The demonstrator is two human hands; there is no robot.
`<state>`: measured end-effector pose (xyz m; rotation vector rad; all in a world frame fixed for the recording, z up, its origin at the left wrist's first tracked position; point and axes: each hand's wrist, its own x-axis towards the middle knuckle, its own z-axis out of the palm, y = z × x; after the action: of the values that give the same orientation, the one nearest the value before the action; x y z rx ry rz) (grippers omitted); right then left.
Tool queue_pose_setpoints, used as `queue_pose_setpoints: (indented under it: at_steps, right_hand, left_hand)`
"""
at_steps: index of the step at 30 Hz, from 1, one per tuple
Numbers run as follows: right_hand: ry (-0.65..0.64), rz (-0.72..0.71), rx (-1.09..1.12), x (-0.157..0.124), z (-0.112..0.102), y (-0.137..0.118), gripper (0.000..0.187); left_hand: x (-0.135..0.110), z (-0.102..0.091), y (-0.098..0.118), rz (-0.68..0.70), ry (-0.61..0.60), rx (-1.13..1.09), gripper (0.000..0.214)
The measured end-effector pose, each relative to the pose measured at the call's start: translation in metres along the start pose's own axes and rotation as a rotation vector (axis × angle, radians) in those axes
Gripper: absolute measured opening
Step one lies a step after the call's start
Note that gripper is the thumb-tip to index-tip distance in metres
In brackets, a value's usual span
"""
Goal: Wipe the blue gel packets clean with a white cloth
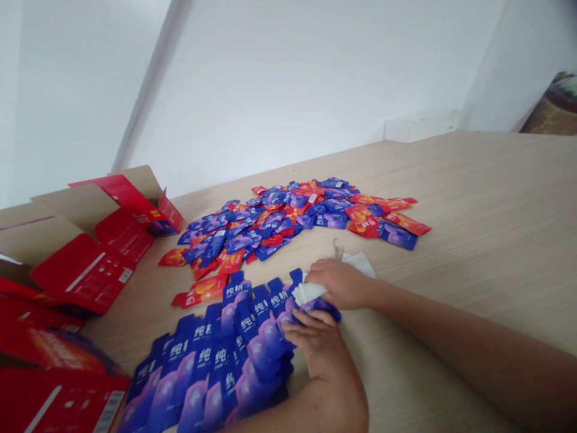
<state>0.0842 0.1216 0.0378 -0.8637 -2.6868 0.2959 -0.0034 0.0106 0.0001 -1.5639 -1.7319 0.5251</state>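
Our head view
We look forward and down, close over the left hand (319, 344) and right hand (340, 282), across the tabletop (473, 240) toward the white wall (315, 84).

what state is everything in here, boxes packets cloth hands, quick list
red boxes: flaps open on several
packet pile: loose, jumbled red and blue
blue packets nearest: overlapping in rows
white cloth: bunched, in right hand
right hand: closed on cloth
left hand: fingers on blue packets
white box: open or shut unclear
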Motion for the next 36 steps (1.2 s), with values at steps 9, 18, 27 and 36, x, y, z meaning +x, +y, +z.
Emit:
queue_pose_setpoints:
  at_steps: [9, 18, 27, 36]
  right_hand:
    - [0.041, -0.026, 0.047, -0.001, -0.004, -0.004, 0.03]
    - [0.01, 0.109, -0.02, 0.001, 0.002, 0.005, 0.028]
    - [0.014, -0.055, 0.055, 0.001, -0.004, -0.013, 0.023]
    - [0.022, 0.149, -0.045, 0.0, -0.003, 0.006, 0.029]
  left_hand:
    - [0.0, 0.002, 0.002, 0.012, -0.009, -0.03, 0.035]
    - [-0.002, -0.003, -0.002, 0.007, -0.024, -0.045, 0.037]
    - [-0.001, 0.004, 0.003, -0.007, -0.021, -0.062, 0.034]
    - [-0.003, -0.005, -0.004, 0.002, -0.02, -0.073, 0.036]
